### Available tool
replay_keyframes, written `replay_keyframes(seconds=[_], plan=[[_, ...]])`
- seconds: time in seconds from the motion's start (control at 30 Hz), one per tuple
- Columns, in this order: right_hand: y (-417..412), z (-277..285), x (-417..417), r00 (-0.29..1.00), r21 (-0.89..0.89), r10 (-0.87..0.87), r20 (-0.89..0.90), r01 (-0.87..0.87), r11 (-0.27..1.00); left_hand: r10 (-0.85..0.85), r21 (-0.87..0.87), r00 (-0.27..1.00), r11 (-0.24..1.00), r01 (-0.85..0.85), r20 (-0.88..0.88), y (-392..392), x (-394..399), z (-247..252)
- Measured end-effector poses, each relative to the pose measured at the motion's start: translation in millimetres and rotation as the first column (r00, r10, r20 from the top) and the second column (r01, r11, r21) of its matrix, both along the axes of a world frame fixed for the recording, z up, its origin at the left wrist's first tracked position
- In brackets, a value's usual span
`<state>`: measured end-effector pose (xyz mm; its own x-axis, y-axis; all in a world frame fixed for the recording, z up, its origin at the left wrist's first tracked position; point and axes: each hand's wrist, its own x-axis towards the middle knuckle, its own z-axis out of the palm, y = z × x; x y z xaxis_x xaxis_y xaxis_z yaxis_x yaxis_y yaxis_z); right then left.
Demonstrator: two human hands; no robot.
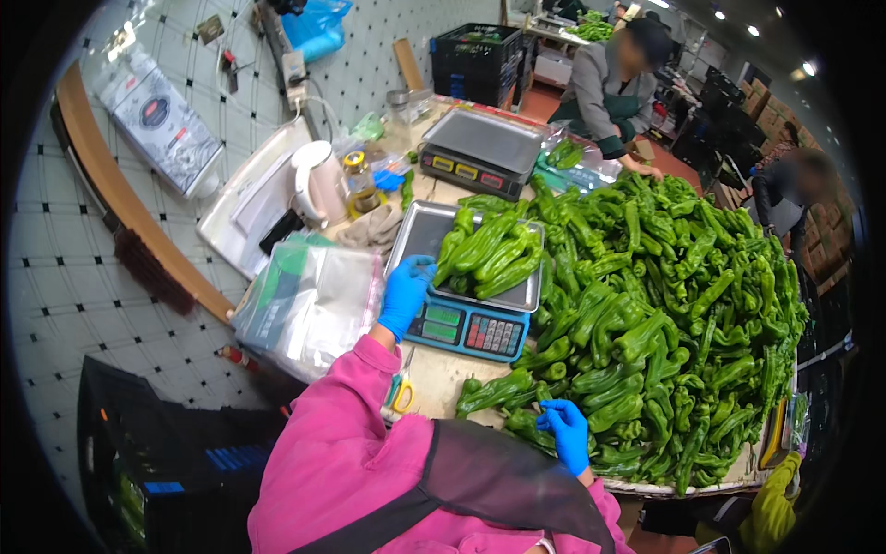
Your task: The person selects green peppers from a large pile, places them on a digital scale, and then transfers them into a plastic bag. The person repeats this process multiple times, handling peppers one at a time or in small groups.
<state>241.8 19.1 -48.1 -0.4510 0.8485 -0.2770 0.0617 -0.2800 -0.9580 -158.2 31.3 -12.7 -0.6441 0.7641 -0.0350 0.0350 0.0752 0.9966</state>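
Observation:
Several long green peppers (495,253) lie heaped on the metal pan of a blue digital scale (516,294). My left hand (407,291), in a blue glove, is at the pan's left edge with its fingertips beside the peppers. Whether it grips one is not clear. My right hand (567,433), gloved in blue too, is at the near edge of a large pile of green peppers (644,311). Its fingers are bent close to a pepper stem, and I cannot tell if they hold it. Yellow-handled scissors (401,393) rest just below the scale.
Clear plastic bags (325,298) are stacked left of the scale. Behind it stand a second scale (477,142), a pink kettle (322,180) and a glass jar (360,180). A co-worker (609,86) reaches into the pile's far side. Black crates (180,457) stand at lower left.

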Motion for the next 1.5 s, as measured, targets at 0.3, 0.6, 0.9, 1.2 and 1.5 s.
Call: replay_keyframes(seconds=[0.3,0.6,0.9,1.2,1.5], plan=[[-8.0,0.9,-20.7,0.969,0.201,0.124,0.212,-0.167,0.965,0.126,-0.379,0.689,0.758,-0.531,-0.714,-147.8,-83.0,-113.3],[-6.5,8.6,-115.9,0.849,0.654,0.260,0.461,-0.523,0.547,0.225,-0.154,0.715,0.893,-0.423,-0.662,-146.6,-67.3,-128.9],[-23.7,0.2,-136.3,0.867,0.520,0.331,0.372,-0.490,0.699,0.015,0.013,0.633,1.000,-0.009,-0.774,-6.6,21.0,-6.2],[-26.0,3.1,-86.0,0.944,0.362,0.156,0.290,-0.259,0.895,-0.101,-0.205,0.734,0.977,-0.054,-0.671,56.3,17.8,-6.2],[-11.9,-10.1,-38.6,0.982,0.249,0.055,0.178,-0.099,0.964,-0.115,0.076,0.902,0.984,0.161,-0.417,-47.9,69.0,-16.5]])
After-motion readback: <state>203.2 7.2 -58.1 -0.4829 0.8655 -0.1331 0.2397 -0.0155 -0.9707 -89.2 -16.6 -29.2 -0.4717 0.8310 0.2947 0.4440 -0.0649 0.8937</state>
